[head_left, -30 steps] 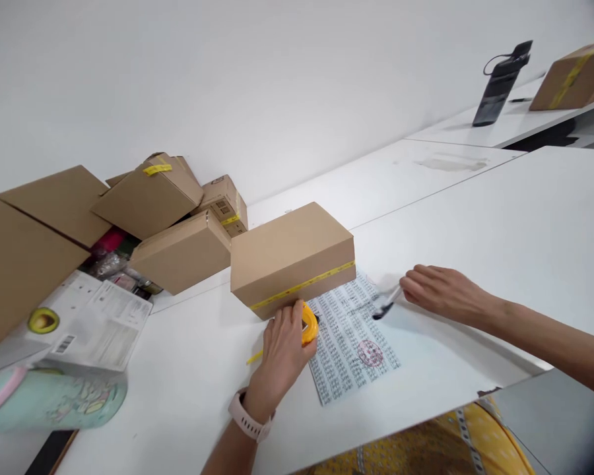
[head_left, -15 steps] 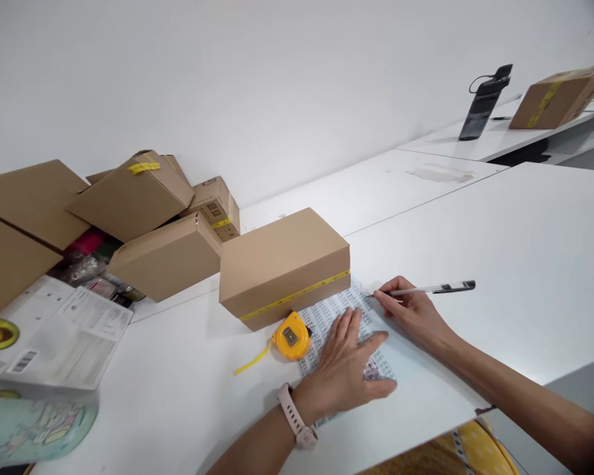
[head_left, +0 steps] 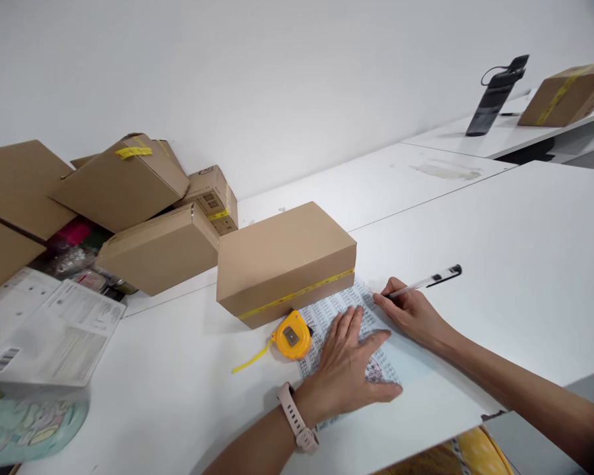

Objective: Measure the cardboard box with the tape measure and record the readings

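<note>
My left hand (head_left: 344, 369) lies flat with fingers spread on a sheet of paper (head_left: 334, 310) covered in rows of dark marks. In my right hand (head_left: 413, 313) a pen (head_left: 433, 277) is pinched, its tip at the sheet's right edge. Just beyond the paper sits a closed cardboard box (head_left: 287, 257) with yellow tape along its side, covering the sheet's far end. A yellow tape measure (head_left: 293, 335) rests between the box and my left hand, with a short length of its blade out.
More cardboard boxes (head_left: 123, 185) are piled at the left by the wall, near a printed white package (head_left: 59, 330) and a pale green object (head_left: 30, 422). At the far right stand a dark water bottle (head_left: 497, 95) and another taped box (head_left: 564, 95).
The pen has tilted a little more upright in my right hand. My left hand stays on the paper. The camera view has shifted slightly.
</note>
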A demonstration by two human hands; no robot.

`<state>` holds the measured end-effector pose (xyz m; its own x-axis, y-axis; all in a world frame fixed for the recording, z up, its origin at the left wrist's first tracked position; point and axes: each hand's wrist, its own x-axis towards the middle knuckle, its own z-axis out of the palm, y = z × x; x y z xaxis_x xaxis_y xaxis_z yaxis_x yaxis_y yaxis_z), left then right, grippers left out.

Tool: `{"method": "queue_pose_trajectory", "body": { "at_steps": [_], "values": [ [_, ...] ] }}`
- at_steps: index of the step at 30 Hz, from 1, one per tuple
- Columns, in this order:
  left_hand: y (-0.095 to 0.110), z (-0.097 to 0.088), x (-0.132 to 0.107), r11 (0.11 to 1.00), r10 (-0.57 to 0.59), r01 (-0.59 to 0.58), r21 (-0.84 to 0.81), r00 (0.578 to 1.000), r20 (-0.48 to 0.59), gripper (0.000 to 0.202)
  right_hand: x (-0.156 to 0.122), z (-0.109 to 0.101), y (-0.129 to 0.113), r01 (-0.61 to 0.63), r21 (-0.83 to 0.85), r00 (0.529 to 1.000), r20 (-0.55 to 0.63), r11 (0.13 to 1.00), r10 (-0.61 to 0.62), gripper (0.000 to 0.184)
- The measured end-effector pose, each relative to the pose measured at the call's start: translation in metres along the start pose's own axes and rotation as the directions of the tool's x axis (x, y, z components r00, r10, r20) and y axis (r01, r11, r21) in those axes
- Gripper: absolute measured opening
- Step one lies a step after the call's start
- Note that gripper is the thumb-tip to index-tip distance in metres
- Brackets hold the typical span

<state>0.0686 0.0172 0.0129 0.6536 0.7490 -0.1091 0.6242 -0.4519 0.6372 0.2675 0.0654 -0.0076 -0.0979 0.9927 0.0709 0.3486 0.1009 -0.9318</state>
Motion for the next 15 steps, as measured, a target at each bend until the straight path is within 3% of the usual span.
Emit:
{"method": "queue_pose_trajectory", "body": {
  "at_steps": [4,15],
  "values": [
    [-0.0016,0.0014,0.0014,1.000,-0.007,0.007,0.003,1.000,0.001,0.094,0.0002,-0.0002,-0.0013,0.004,-0.090,0.999,-0.032,0.996,-0.007,0.031],
    [-0.0024,0.0023,0.0039,0.999,-0.005,0.003,0.052,1.000,0.026,0.094,-0.0028,0.0011,0.0039,0.019,-0.063,1.000,0.024,0.998,-0.017,0.029]
  ]
}}
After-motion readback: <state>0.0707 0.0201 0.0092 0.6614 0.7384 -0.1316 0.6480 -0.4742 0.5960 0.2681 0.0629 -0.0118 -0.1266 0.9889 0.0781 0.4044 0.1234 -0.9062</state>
